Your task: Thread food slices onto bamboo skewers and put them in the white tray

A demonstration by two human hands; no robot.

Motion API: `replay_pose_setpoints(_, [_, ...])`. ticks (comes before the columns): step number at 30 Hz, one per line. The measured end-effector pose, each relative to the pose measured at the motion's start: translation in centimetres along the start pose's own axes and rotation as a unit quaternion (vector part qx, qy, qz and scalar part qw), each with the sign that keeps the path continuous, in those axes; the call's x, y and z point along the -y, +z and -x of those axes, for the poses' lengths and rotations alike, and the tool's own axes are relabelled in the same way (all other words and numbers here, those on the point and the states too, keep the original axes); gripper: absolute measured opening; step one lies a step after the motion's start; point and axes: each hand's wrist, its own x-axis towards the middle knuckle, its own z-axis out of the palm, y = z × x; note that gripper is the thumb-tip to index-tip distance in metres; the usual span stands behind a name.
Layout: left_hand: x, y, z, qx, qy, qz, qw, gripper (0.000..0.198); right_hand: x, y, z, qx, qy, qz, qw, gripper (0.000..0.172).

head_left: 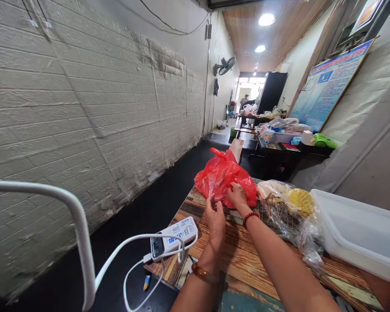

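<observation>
1 white, rectangular plastic device with dark display and white cable (174, 237): lies at the left edge of the multicoloured wood-plank table (237, 250). 1 left hand (215, 219), amber-brown bangle at wrist: thumb and forefinger stand slightly apart at the bag's near edge. 1 bulging, red, thin plastic bag (222, 175): sits on the table's far part. 1 right hand (238, 198), dark-red beaded bracelet: curled fingers pinch the bag. 1 clear plastic bag with thin sticks and a yellow, ridged piece (284, 195): lies just beside. 1 white, rectangular plastic tub (360, 232): stands far right.
</observation>
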Motion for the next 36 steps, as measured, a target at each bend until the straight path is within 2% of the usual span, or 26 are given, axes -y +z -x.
replay_pose_setpoints(4, [-0.2,0.0,0.1,-0.003,0.025,-0.031,0.999,0.033,-1.7,-1.8,2.9,0.000,-0.034,0.003,0.999,0.022])
replay_pose_setpoints(7, [-0.5,0.0,0.6,0.007,0.098,-0.094,0.991,0.035,-2.5,-3.8,6.8,0.010,-0.079,0.011,0.997,0.018])
replay_pose_setpoints(10, [-0.6,0.1,1.3,0.044,0.195,-0.161,0.967,0.044,-3.2,-5.5,10.8,0.023,-0.124,0.022,0.992,0.017])
replay_pose_setpoints(12, [-0.6,0.3,1.8,0.077,0.236,-0.200,0.948,0.058,-3.9,-6.5,13.1,0.026,-0.137,0.028,0.990,0.017])
replay_pose_setpoints(15, [-0.6,0.5,2.3,0.107,0.267,-0.245,0.926,0.073,-5.1,-8.0,15.8,0.029,-0.149,0.053,0.987,0.018])
replay_pose_setpoints(18, [-1.0,0.7,2.8,0.109,0.285,-0.275,0.912,0.075,-5.6,-9.1,17.9,0.062,-0.176,0.103,0.977,0.018])
replay_pose_setpoints(24, [-0.9,0.9,2.9,0.145,0.316,-0.313,0.884,0.069,-3.6,-9.4,20.1,0.186,-0.245,0.059,0.950,0.016])
replay_pose_setpoints(26, [-0.4,0.8,2.4,0.153,0.312,-0.334,0.876,0.058,-3.3,-9.6,20.1,0.210,-0.244,0.034,0.946,0.016])
replay_pose_setpoints(29, [0.4,0.0,1.4,0.173,0.278,-0.363,0.872,0.030,-3.9,-10.6,19.5,0.225,-0.202,-0.031,0.953,0.018])
replay_pose_setpoints(31, [0.5,-0.8,0.9,0.170,0.242,-0.354,0.888,0.014,-4.7,-11.6,18.8,0.199,-0.147,-0.104,0.963,0.018])
replay_pose_setpoints(32, [0.4,-1.3,0.9,0.159,0.222,-0.339,0.900,0.010,-5.2,-12.0,18.4,0.166,-0.110,-0.139,0.970,0.017])
replay_pose_setpoints(34, [-0.2,-2.2,1.3,0.138,0.194,-0.295,0.926,0.019,-5.8,-12.8,17.4,0.068,-0.034,-0.192,0.978,0.021])
replay_pose_setpoints(36, [-1.1,-3.1,2.1,0.142,0.184,-0.247,0.941,0.025,-5.6,-13.2,16.4,-0.012,-0.006,-0.216,0.976,0.028])
